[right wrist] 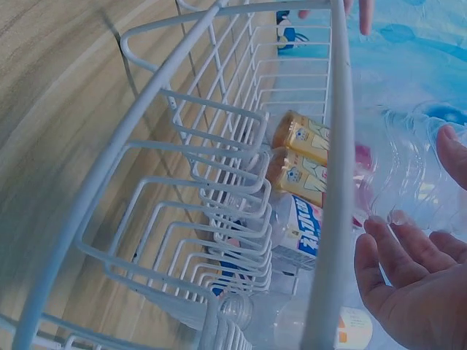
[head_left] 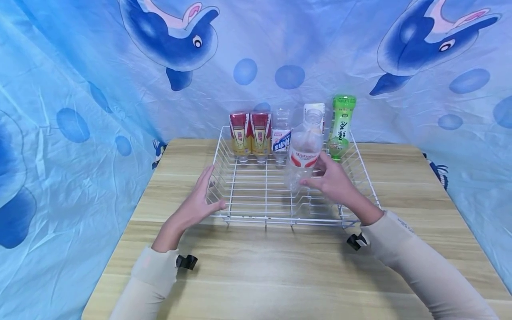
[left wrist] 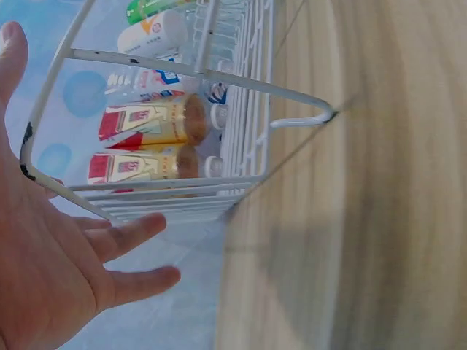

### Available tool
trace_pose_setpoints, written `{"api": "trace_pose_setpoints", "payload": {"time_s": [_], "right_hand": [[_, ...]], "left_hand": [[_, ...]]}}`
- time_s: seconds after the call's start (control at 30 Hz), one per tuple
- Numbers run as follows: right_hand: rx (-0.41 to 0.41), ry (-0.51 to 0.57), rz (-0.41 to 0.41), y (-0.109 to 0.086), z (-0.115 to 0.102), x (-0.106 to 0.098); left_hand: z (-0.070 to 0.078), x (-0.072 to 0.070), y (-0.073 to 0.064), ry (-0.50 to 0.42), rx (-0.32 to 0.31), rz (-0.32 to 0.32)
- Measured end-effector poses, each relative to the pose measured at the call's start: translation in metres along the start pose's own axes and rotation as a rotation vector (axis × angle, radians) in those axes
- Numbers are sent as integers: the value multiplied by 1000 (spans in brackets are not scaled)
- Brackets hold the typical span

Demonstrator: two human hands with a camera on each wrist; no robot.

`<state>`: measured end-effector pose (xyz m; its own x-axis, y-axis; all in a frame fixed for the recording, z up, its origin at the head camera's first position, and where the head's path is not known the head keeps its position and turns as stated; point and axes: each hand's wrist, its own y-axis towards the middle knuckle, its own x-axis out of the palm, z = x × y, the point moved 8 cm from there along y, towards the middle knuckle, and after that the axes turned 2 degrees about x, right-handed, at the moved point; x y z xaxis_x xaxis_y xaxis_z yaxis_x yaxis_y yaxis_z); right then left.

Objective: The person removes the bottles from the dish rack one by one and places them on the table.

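My right hand (head_left: 334, 178) grips a clear plastic bottle (head_left: 306, 149) with a red-and-white Wahaha label, thumb on its near side. The bottle is above the white wire dish rack (head_left: 266, 220), leaning slightly. In the right wrist view, my fingertips touch the clear ridged side of the bottle (right wrist: 408, 171). My left hand (head_left: 196, 200) is at the rack's left side, fingers extended and thumb apart. In the left wrist view, that hand (left wrist: 51, 270) is beside the white rim, its fingers spread; whether it touches the wire is unclear.
Along the rack's back stand two red-and-yellow bottles (head_left: 240, 135), a clear bottle with a blue-and-white label (head_left: 281, 140), a white bottle (head_left: 318, 108) partly hidden, and a green bottle (head_left: 342, 124). Several stand cap-down. The rack sits on a wooden table (head_left: 256, 271) before a blue dolphin-print curtain (head_left: 272, 40).
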<state>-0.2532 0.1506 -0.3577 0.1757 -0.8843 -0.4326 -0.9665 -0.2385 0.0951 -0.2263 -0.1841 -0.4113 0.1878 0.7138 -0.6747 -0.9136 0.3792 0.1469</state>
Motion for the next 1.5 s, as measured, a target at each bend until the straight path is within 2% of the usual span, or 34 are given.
{"api": "trace_pose_setpoints", "payload": {"time_s": [0.13,0.33,0.53,0.7,1.03,1.3,1.5], "right_hand": [[1,-11,18,0,0,-4],[-3,-14,27,1,3,-9],[-14,2,35,2,5,-15],[8,1,46,0,8,-22],[71,-33,76,-10,11,-44],[79,-129,144,-18,21,-76],[78,-160,182,-23,27,-96]], "left_hand": [[-4,6,-3,-58,18,-19],[-9,16,-3,-123,-7,-76],[-16,17,-6,-168,-61,-76],[-18,17,-7,-181,-63,-62],[-18,16,-9,-99,-99,-78],[-19,17,-11,-30,-158,-82],[-19,18,-9,-30,-159,-85]]}}
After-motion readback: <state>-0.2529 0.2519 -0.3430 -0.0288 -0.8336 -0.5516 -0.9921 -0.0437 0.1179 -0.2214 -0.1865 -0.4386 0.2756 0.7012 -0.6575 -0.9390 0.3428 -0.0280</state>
